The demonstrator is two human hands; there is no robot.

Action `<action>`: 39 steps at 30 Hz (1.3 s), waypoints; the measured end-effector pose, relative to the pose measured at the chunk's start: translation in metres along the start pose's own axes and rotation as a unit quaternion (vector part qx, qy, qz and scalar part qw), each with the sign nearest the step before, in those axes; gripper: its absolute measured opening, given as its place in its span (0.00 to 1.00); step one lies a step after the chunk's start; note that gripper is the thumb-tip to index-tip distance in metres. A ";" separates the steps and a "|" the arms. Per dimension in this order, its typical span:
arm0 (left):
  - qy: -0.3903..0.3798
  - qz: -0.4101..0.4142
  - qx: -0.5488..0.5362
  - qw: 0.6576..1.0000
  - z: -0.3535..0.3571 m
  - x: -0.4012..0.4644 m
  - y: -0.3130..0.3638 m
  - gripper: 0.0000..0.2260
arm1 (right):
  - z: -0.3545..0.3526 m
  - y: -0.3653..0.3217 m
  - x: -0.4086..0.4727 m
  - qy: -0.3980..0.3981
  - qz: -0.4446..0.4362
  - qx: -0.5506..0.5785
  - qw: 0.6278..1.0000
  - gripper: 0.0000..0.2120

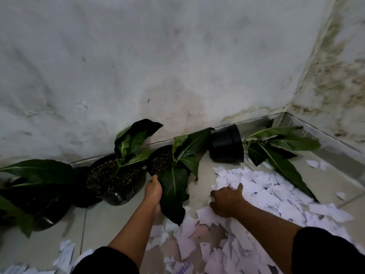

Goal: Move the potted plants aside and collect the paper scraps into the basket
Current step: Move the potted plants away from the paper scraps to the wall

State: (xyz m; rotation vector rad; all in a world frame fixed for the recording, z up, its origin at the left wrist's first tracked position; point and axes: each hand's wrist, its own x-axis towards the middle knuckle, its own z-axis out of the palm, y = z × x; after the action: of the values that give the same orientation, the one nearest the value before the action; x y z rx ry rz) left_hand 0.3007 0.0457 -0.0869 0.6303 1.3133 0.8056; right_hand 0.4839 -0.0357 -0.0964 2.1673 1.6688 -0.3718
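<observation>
**potfan:** Ok so why are the pots jammed along the wall (138, 66) like that? Far left there's a big-leafed potted plant (37, 186), next to it an upright black pot of dark soil (112, 178), then a third pot (162, 161) touching it.

**scrapsweeper:** My guess is they're being parked at the skirting so the tiled floor (102, 220) is free for picking up. The left hand (153, 189) has its fingers curled over the near rim of that third pot, half hidden under a drooping leaf, so it looks like that one's getting shoved over.

**potfan:** And the other hand?

**scrapsweeper:** The right hand (227, 198) rests palm down on the paper scraps (266, 194), thumb out. Fingers are tucked under, can't tell if it's grabbed any.

**potfan:** That tipped-over black pot (227, 145) in the corner though, plant sprawled over the scraps.

**scrapsweeper:** Yeah, that one needs standing up, I'd say. No basket in view either.
</observation>
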 end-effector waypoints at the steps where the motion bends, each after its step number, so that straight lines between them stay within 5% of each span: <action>1: 0.020 0.013 0.003 1.000 -0.003 0.000 0.003 0.19 | -0.002 0.000 -0.003 0.005 -0.004 0.002 1.000 0.21; 6: -0.022 0.001 -0.102 0.995 -0.019 -0.014 0.026 0.32 | -0.013 0.000 -0.018 0.026 -0.010 0.026 0.999 0.22; 10: -0.029 0.000 -0.005 1.000 -0.028 -0.017 0.030 0.51 | -0.027 -0.001 -0.035 0.019 0.000 0.019 1.000 0.22; 13: 0.083 0.091 0.193 0.973 -0.025 -0.044 0.045 0.37 | -0.035 -0.002 -0.049 0.028 -0.001 0.031 0.999 0.22; 17: 0.195 0.207 0.404 0.870 -0.006 -0.066 0.053 0.26 | -0.036 0.012 -0.061 0.048 -0.018 0.094 0.994 0.21; 23: 0.085 0.343 0.519 0.778 0.042 -0.081 0.049 0.20 | -0.055 0.039 -0.044 0.093 0.005 0.221 0.971 0.21; 26: 0.049 0.357 0.519 0.775 0.057 -0.075 0.044 0.18 | -0.058 0.048 -0.033 0.096 0.033 0.322 0.941 0.18; 29: 0.024 0.369 0.498 0.784 0.071 -0.067 0.036 0.15 | -0.057 0.056 -0.025 0.065 0.071 0.492 0.866 0.16; 33: 0.000 0.381 0.492 0.783 0.088 -0.054 0.019 0.13 | -0.053 0.065 -0.017 -0.004 0.114 0.709 0.695 0.18; 39: -0.049 0.381 0.516 0.765 0.104 -0.028 -0.007 0.14 | -0.040 0.090 0.022 -0.031 0.146 0.875 0.460 0.25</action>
State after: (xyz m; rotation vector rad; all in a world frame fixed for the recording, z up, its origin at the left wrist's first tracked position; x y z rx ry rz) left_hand 0.4026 0.0229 -0.0595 2.1692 1.3289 0.5826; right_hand 0.5760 -0.0192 -0.0581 3.1080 0.1984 -2.9741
